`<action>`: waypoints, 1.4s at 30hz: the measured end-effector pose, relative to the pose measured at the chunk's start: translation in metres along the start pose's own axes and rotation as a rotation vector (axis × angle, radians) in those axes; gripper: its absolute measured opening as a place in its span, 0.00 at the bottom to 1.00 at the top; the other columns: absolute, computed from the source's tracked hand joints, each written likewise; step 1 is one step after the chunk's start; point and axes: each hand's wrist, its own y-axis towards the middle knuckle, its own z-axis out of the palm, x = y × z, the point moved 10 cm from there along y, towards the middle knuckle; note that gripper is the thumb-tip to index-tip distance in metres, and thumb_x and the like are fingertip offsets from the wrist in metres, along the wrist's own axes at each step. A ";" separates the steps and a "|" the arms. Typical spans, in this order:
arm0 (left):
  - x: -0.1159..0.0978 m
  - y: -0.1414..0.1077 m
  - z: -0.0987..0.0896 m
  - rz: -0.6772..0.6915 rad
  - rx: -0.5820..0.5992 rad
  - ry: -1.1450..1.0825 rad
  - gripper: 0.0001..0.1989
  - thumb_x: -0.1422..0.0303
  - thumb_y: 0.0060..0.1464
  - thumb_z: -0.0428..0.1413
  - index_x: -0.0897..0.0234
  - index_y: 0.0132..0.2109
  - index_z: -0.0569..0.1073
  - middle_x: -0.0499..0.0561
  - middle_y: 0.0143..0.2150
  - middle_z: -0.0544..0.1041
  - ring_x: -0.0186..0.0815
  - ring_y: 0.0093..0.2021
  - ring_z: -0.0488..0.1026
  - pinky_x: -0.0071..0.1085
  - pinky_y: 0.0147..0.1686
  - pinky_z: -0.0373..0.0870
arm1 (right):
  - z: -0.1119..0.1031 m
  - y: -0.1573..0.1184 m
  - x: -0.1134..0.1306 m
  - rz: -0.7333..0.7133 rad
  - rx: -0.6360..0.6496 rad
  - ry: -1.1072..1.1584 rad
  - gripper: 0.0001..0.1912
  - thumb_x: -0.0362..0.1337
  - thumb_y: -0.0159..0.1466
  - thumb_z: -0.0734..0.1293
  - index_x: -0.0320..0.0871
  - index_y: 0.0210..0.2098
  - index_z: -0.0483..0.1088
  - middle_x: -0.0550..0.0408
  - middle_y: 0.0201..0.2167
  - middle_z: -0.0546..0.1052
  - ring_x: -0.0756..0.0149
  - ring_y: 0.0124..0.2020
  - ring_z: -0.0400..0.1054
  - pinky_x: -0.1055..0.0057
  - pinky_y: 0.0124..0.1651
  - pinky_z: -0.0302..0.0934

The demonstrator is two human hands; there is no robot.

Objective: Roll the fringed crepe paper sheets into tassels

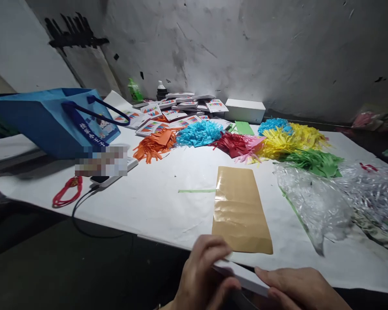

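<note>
A thin white box (245,277) is held between my two hands at the table's front edge, its narrow side facing up. My left hand (202,273) grips its left end, fingers curled over the top and thumb below. On the right end, my right hand (299,286) pinches the box between thumb and fingers. The lower part of the box falls in shadow and is cut off by the frame. Just beyond my hands lies a flat brown paper sheet (241,211) with a shiny surface.
Bundles of orange (157,144), blue (200,132), red and yellow (278,142) paper fringe cross the table. Printed flat boxes (171,114) pile up behind. A blue bag (61,120), phone (100,178) and red cord (67,192) sit left; clear plastic wrap (323,202) lies right.
</note>
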 end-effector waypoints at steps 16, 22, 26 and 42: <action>-0.050 0.013 0.036 0.370 0.062 0.359 0.16 0.70 0.70 0.48 0.63 0.35 0.77 0.48 0.31 0.78 0.36 0.36 0.72 0.42 0.55 0.57 | 0.009 -0.012 -0.014 0.006 -0.023 -0.026 0.15 0.41 0.74 0.57 0.49 0.47 0.76 0.57 0.36 0.80 0.64 0.37 0.75 0.71 0.47 0.69; -0.049 0.017 0.041 0.313 0.199 0.323 0.10 0.72 0.68 0.51 0.63 0.40 0.76 0.50 0.35 0.79 0.38 0.37 0.72 0.39 0.49 0.60 | 0.019 -0.016 -0.010 -0.093 -0.042 -0.025 0.18 0.40 0.74 0.58 0.51 0.61 0.68 0.54 0.52 0.78 0.63 0.51 0.74 0.68 0.57 0.67; -0.039 0.017 0.023 0.237 0.254 0.386 0.08 0.73 0.67 0.51 0.61 0.44 0.75 0.51 0.37 0.78 0.39 0.39 0.73 0.41 0.50 0.58 | 0.021 -0.030 -0.015 -0.241 -0.188 -0.239 0.24 0.37 0.71 0.65 0.50 0.66 0.61 0.49 0.62 0.70 0.62 0.60 0.67 0.70 0.61 0.63; 0.020 0.008 -0.008 -0.269 0.226 -0.271 0.05 0.64 0.64 0.58 0.56 0.42 0.79 0.52 0.39 0.77 0.37 0.37 0.77 0.28 0.36 0.75 | 0.028 -0.045 -0.028 -0.331 -0.392 -0.121 0.20 0.28 0.70 0.64 0.49 0.60 0.67 0.49 0.45 0.77 0.63 0.44 0.75 0.73 0.44 0.72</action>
